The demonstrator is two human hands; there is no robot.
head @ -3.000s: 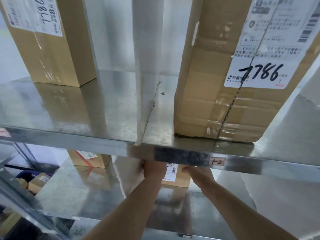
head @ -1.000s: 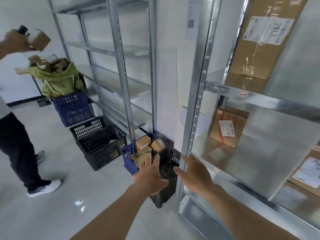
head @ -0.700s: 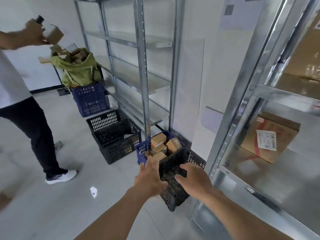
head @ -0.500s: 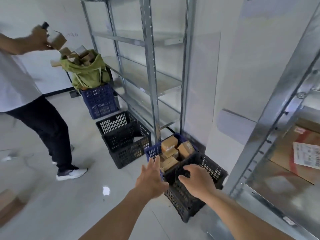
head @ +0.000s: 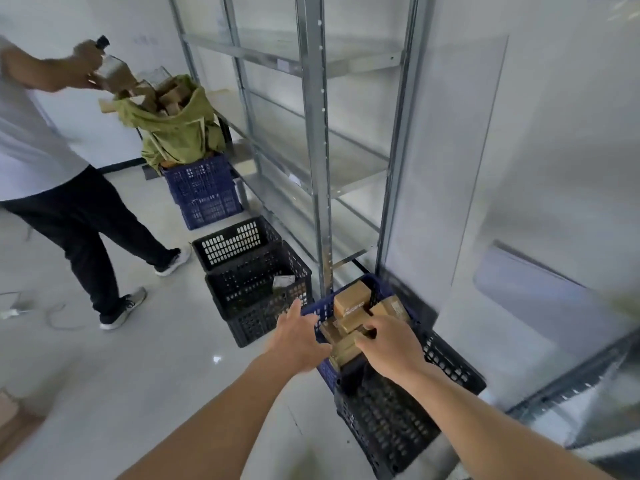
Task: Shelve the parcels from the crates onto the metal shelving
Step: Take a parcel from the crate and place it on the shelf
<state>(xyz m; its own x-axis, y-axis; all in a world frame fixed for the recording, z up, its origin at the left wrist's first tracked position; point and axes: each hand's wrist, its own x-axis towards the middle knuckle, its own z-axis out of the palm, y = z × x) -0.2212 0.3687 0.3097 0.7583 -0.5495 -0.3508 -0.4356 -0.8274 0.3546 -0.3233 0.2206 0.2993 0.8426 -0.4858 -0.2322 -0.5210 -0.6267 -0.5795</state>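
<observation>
Three seconds earlier both hands were under the shelf edge at a parcel. Since then the person turned away and reached down: the left hand (head: 298, 337) came to the rim of the blue crate (head: 323, 311) at lower centre, and the right hand (head: 389, 344) curled onto the small brown parcels (head: 349, 325) inside.

Both hands reach into the blue crate (head: 325, 311) of brown parcels (head: 351, 299): the left hand (head: 299, 337) at its near rim, the right hand (head: 391, 346) curled over one parcel inside.
</observation>
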